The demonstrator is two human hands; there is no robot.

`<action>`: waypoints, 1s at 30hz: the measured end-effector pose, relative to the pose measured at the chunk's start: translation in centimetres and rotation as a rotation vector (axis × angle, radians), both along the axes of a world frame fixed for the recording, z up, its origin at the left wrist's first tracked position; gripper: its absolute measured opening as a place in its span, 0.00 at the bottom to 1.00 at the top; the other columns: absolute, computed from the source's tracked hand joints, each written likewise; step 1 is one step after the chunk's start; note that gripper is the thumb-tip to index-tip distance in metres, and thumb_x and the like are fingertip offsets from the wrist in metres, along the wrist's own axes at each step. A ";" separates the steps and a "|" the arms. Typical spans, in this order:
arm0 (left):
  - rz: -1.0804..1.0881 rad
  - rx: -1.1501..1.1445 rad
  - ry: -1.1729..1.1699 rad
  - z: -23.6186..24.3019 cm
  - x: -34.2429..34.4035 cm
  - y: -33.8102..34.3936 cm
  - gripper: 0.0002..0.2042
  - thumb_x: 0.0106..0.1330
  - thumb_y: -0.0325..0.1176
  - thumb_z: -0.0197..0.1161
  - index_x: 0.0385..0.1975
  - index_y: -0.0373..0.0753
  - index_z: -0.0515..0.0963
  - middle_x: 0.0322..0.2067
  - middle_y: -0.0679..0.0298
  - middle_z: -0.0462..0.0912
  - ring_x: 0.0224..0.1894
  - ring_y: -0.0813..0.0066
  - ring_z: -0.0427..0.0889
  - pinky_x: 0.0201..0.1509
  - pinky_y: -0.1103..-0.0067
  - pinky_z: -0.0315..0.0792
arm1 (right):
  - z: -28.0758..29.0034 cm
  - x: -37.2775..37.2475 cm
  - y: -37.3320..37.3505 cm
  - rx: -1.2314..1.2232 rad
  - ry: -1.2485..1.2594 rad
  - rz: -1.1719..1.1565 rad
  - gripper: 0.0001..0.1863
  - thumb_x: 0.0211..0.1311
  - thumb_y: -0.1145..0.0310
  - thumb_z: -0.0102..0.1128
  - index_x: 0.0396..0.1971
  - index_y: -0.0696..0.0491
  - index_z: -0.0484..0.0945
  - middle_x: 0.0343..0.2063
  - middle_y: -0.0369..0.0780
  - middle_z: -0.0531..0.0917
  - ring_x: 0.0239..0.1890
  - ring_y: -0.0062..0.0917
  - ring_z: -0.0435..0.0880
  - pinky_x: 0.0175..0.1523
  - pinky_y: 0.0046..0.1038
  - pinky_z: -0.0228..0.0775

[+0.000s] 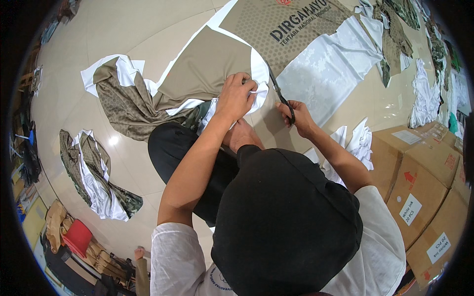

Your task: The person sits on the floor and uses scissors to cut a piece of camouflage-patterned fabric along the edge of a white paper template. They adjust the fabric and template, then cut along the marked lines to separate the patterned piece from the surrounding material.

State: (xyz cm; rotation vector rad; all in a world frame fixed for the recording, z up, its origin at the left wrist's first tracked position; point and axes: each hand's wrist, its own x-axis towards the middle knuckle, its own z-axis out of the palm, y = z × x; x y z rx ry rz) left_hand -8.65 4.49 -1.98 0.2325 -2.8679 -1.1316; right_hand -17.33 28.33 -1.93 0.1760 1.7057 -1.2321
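My left hand [236, 98] is closed on the white margin of a brown fabric piece [205, 66] spread on the floor. In my right hand [299, 117] is a pair of black scissors [278, 90], fingers through the handles. The blades point away from me, beside the curved white edge of the piece; whether they are cutting into it I cannot tell. Patterned brown fabric [123, 106] lies bunched to the left, joining the piece. My bare foot [243, 134] rests just below my left hand.
Beyond the scissors lie a printed brown panel [301, 29] and a pale camouflage-patterned cloth [331, 69]. Cut fabric pieces [94, 172] lie at left, white scraps [360, 143] at right. Cardboard boxes [419, 172] stand near my right arm. My black-clad knee [286, 222] fills the near middle. Another person's hand [139, 253] shows lower left.
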 end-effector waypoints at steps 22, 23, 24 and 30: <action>0.006 -0.004 0.029 0.0 0.2 -0.1 0.11 0.59 0.28 0.70 0.41 0.40 0.83 0.52 0.56 0.78 0.58 0.50 0.74 0.62 0.62 0.71 | 0.7 -2.1 0.9 0.064 0.071 0.141 0.21 0.60 0.52 0.75 0.25 0.53 0.78 0.16 0.31 0.74 0.16 0.16 0.72 0.20 0.21 0.63; 0.003 -0.004 0.032 0.0 0.2 -0.1 0.11 0.59 0.28 0.70 0.41 0.40 0.83 0.52 0.56 0.78 0.58 0.50 0.74 0.62 0.62 0.70 | 0.7 -2.1 0.9 0.066 0.077 0.153 0.21 0.61 0.52 0.75 0.25 0.54 0.78 0.16 0.31 0.74 0.16 0.15 0.72 0.21 0.21 0.63; 0.000 -0.004 0.035 0.0 0.1 -0.1 0.11 0.59 0.28 0.70 0.41 0.40 0.83 0.52 0.56 0.78 0.58 0.50 0.74 0.63 0.62 0.70 | 0.6 -2.2 1.0 0.071 0.072 0.157 0.21 0.61 0.52 0.75 0.25 0.53 0.78 0.16 0.31 0.74 0.16 0.15 0.71 0.21 0.21 0.63; -0.009 -0.014 0.035 -0.2 0.1 -0.1 0.11 0.58 0.28 0.70 0.41 0.40 0.83 0.52 0.56 0.78 0.58 0.50 0.74 0.64 0.61 0.69 | 0.6 -2.4 0.9 0.080 0.046 0.147 0.20 0.60 0.52 0.74 0.25 0.52 0.77 0.16 0.30 0.74 0.15 0.15 0.71 0.21 0.21 0.62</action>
